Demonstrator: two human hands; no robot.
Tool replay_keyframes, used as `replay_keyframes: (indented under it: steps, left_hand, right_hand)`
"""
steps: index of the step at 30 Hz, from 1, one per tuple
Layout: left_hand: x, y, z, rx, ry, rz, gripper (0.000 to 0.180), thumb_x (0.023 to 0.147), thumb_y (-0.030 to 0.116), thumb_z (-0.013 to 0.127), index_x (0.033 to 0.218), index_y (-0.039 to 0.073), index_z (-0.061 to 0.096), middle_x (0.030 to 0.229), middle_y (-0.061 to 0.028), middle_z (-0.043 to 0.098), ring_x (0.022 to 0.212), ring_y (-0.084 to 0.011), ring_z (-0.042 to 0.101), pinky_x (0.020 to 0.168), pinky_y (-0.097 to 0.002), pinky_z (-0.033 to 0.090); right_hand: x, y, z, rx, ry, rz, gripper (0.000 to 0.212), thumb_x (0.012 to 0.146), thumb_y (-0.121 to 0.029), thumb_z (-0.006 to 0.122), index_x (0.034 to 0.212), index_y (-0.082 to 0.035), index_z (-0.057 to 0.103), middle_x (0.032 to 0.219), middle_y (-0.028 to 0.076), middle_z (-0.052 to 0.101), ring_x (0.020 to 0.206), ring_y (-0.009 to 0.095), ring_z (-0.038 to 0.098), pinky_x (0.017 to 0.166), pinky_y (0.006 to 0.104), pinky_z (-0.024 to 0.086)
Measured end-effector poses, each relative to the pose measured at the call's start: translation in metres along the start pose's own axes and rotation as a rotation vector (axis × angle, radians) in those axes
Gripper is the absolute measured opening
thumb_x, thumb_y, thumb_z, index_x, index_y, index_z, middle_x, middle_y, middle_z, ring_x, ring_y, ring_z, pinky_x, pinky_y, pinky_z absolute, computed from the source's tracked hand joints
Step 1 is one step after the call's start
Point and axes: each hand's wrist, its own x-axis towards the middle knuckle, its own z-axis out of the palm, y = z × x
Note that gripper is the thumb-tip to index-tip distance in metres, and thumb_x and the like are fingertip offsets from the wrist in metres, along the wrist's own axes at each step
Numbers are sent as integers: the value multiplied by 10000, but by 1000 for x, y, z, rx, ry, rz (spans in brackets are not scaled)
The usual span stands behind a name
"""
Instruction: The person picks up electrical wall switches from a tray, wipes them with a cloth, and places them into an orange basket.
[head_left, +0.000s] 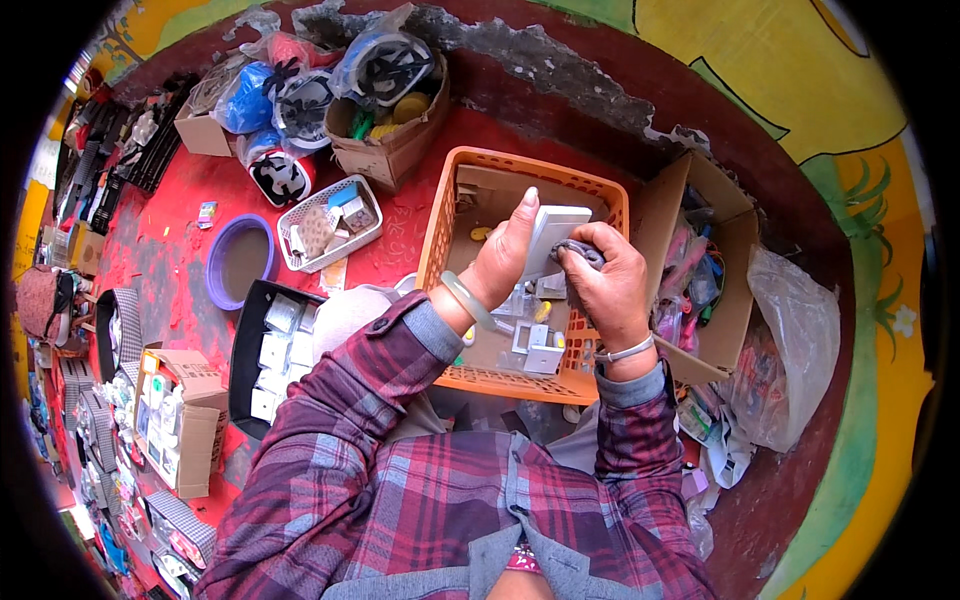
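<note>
In the left hand, thumb upright, the white box is grasped over the basket, nearer its far edge, apparently steadied so its face meets the cloth pinched by the right hand.

No words, numbers or signs can be read. Any print on the small multicoloured rectangular packet lying on the red floor is too small to make out.

held case: 1 | rag: 1 | orange basket: 1 | basin: 1
</note>
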Motion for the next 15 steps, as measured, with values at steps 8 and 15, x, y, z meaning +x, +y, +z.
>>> replay_keyframes:
  steps: [8, 15]
  left_hand:
    - [-5, -2, 6, 116, 38, 128, 661, 984, 536, 271, 1192, -22, 558, 1083, -100, 601, 990, -152, 569, 855, -265, 454]
    - [-6, 8, 10, 839, 133, 668, 509, 1004, 360, 274, 1133, -51, 545, 993, -205, 601, 899, -341, 557, 861, -392, 417]
  right_hand:
    - [2, -1, -3, 687, -139, 490, 119, 782, -35, 678, 877, 15, 626, 799, 59, 643, 709, 105, 606, 649, 241, 492]
    - [3, 19, 2, 1109, -171, 634, 107, 808, -18, 663, 903, 9, 622, 824, 72, 654, 732, 128, 627, 680, 238, 505]
